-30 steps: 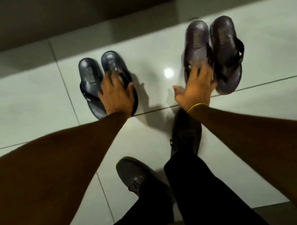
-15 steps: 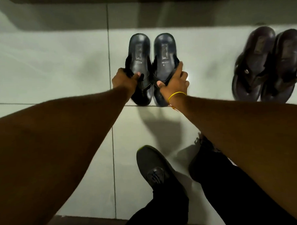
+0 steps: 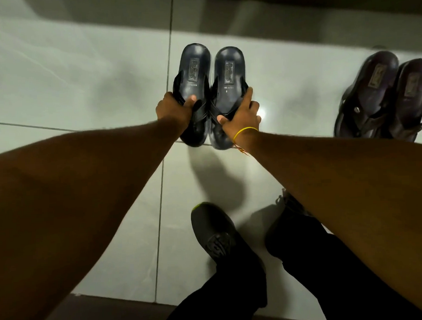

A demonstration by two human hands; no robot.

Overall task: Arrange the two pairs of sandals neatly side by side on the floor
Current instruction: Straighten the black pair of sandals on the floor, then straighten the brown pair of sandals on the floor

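Note:
A dark blue pair of sandals lies side by side on the pale tiled floor, heels away from me. My left hand [image 3: 176, 110] grips the strap side of the left blue sandal [image 3: 194, 71]. My right hand [image 3: 241, 112], with a yellow band at the wrist, grips the right blue sandal [image 3: 229, 72] by its strap. The two blue sandals touch along their inner edges. A dark brown pair [image 3: 376, 89] lies at the far right, also side by side, partly cut off by the frame edge.
My two feet in dark shoes [image 3: 215, 234] stand on the tiles just below the blue pair, with black trousers above them. A dark wall base [image 3: 295, 13] runs along the top. A darker floor strip [image 3: 103, 312] borders the tiles near me.
My right hand left the brown pair and joined the left on the blue pair a second ago. Since half a second ago both hands keep their hold and the blue sandals have barely shifted.

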